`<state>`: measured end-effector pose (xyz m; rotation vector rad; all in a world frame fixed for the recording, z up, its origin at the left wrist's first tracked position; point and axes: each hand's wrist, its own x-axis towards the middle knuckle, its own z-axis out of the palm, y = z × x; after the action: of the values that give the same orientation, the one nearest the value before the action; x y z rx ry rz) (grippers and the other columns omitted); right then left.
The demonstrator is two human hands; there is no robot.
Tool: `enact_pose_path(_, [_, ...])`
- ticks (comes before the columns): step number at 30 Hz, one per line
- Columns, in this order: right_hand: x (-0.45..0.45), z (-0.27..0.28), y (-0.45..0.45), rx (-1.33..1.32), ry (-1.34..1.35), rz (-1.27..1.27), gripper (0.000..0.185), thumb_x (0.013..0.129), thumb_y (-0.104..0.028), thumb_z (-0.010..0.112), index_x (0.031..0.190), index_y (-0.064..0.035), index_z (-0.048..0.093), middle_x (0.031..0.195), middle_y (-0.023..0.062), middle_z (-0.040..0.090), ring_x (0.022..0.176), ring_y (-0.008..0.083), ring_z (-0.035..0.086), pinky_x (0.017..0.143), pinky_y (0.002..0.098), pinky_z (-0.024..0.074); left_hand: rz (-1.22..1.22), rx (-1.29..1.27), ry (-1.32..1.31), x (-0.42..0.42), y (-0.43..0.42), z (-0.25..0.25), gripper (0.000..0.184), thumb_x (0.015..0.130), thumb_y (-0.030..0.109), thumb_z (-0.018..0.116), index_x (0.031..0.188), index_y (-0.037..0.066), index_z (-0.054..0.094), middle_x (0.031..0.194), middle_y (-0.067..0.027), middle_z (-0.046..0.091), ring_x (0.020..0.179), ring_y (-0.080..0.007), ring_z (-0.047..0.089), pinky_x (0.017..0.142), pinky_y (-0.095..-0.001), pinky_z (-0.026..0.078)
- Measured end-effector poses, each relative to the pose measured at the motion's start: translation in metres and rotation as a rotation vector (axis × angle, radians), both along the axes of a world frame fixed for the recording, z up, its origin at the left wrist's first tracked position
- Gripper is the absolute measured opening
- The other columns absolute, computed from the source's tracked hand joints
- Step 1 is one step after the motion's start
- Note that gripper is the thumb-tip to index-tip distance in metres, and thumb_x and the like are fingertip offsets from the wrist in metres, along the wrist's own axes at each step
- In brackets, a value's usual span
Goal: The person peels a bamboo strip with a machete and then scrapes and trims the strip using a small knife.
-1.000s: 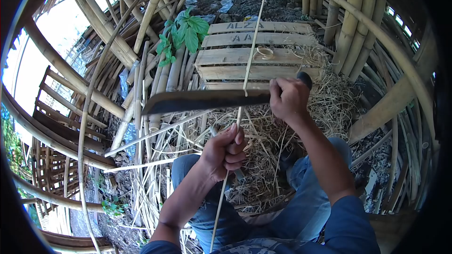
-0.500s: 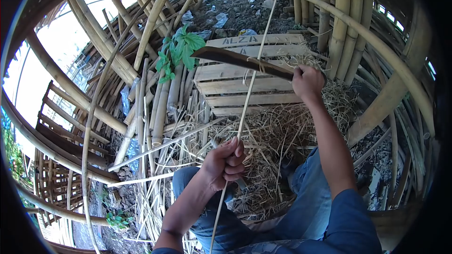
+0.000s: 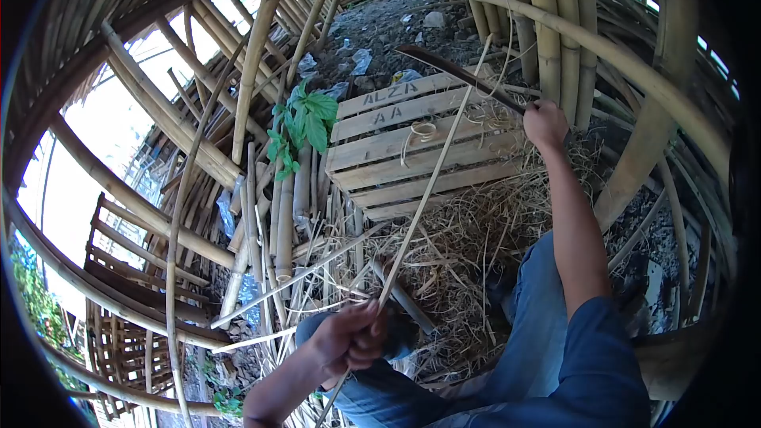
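My left hand [image 3: 349,338] is closed around a long, thin bamboo strip [image 3: 436,170] above my left knee. The strip slants up and away to the right, and its lower end runs down past my wrist. In my right hand [image 3: 545,124] is the handle of a machete [image 3: 460,73], held out at arm's length. Its dark blade points left and crosses the strip near the far end; whether the two touch I cannot tell. A thin curled shaving [image 3: 420,133] lies over the slats of a wooden crate [image 3: 380,160] beyond my hands.
Shavings [image 3: 468,261] heap between my legs and the crate. A metal-headed hammer-like tool [image 3: 406,299] lies near my left knee. Bamboo poles [image 3: 261,55] stand on the left and more poles [image 3: 563,40] on the right. A leafy plant [image 3: 305,120] grows beside the crate.
My left hand has drawn down and left with the bamboo strip. The machete has moved up and right, towards the strip's far end. A curled shaving now shows over the crate.
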<state>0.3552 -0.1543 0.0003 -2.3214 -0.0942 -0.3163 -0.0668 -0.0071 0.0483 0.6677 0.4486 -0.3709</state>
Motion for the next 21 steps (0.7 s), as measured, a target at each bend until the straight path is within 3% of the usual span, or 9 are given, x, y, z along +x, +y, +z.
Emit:
enact_pose_path(7, [0.016,-0.016,-0.027,0.008,0.033,-0.092,0.031,0.079,-0.031,0.052,0.091,-0.0068,0.067,0.09,0.0215,0.064,0.089,0.0379,0.06,0.077,0.0439,0.0478,0.048,-0.177,0.072,-0.095,-0.025,-0.009,0.03,0.097,0.031,0.035,0.082,0.007,0.045,0.052,0.005,0.024,0.039,-0.0045,0.021,0.033,-0.0212,0.015])
enact_pose_path(8, [0.015,-0.016,-0.027,-0.045,0.01,-0.07,0.03,0.079,-0.03,0.05,0.088,-0.0068,0.068,0.087,0.0208,0.064,0.087,0.0363,0.062,0.077,0.0431,0.0481,0.161,0.118,0.328,-0.101,-0.04,0.004,0.026,0.094,0.035,0.041,0.084,0.013,0.049,0.056,0.0002,0.04,0.039,-0.0109,0.037,0.033,-0.0222,0.027])
enact_pose_path(9, [0.013,-0.016,-0.028,-0.099,-0.014,-0.045,0.029,0.08,-0.029,0.048,0.084,-0.0068,0.068,0.085,0.0201,0.065,0.085,0.0347,0.063,0.076,0.0422,0.0485,0.163,0.111,0.33,-0.106,-0.042,0.001,0.026,0.094,0.035,0.041,0.084,0.013,0.049,0.056,0.0002,0.04,0.039,-0.0109,0.037,0.033,-0.0222,0.027])
enact_pose_path(11, [0.012,-0.023,-0.023,-0.149,-0.037,0.02,0.029,0.08,-0.029,0.048,0.083,-0.0076,0.068,0.083,0.0188,0.065,0.083,0.0342,0.063,0.075,0.0419,0.0488,0.189,-0.066,0.401,-0.119,-0.044,-0.012,0.026,0.095,0.034,0.039,0.082,0.013,0.048,0.054,0.0008,0.037,0.038,-0.0105,0.035,0.034,-0.0218,0.028])
enact_pose_path(15, [-0.02,-0.01,-0.011,-0.246,-0.124,0.151,0.028,0.08,-0.03,0.047,0.079,-0.0094,0.067,0.076,0.0161,0.065,0.076,0.033,0.064,0.07,0.0414,0.0492,0.333,-0.145,0.439,-0.137,-0.049,-0.041,0.022,0.095,0.031,0.039,0.093,0.014,0.053,0.067,-0.0031,0.052,0.049,-0.0121,0.045,0.036,-0.0219,0.031])
enact_pose_path(16, [-0.024,-0.009,-0.008,-0.264,-0.118,0.136,0.029,0.081,-0.03,0.047,0.077,-0.0089,0.067,0.072,0.0166,0.064,0.073,0.0329,0.064,0.067,0.0415,0.0492,0.24,-0.339,0.334,-0.145,-0.045,-0.049,0.02,0.094,0.029,0.041,0.096,0.015,0.055,0.074,-0.0048,0.057,0.055,-0.0131,0.049,0.039,-0.0216,0.033])
enact_pose_path(17, [-0.026,-0.009,-0.008,-0.261,-0.119,0.132,0.029,0.081,-0.03,0.047,0.077,-0.0089,0.067,0.072,0.0166,0.064,0.073,0.0329,0.064,0.067,0.0415,0.0492,0.337,-0.271,0.437,-0.154,-0.048,-0.055,0.021,0.093,0.029,0.041,0.096,0.015,0.056,0.075,-0.0046,0.057,0.057,-0.0131,0.049,0.042,-0.0212,0.035])
enact_pose_path(19, [-0.029,-0.011,-0.006,-0.125,-0.236,0.15,0.028,0.08,-0.028,0.047,0.075,-0.0084,0.067,0.069,0.0171,0.064,0.07,0.0332,0.064,0.065,0.0418,0.0493,0.276,-0.286,0.195,-0.159,-0.051,-0.061,0.021,0.092,0.029,0.044,0.1,0.016,0.058,0.081,-0.0046,0.059,0.062,-0.0128,0.051,0.047,-0.0204,0.037])
enact_pose_path(21, [-0.025,-0.013,-0.005,-0.119,-0.264,0.16,0.027,0.079,-0.027,0.047,0.075,-0.0084,0.067,0.068,0.0173,0.063,0.07,0.0336,0.063,0.065,0.042,0.0493,0.332,-0.384,0.227,-0.167,-0.055,-0.064,0.02,0.092,0.027,0.046,0.102,0.015,0.058,0.079,-0.0035,0.059,0.064,-0.0123,0.052,0.048,-0.0203,0.038])
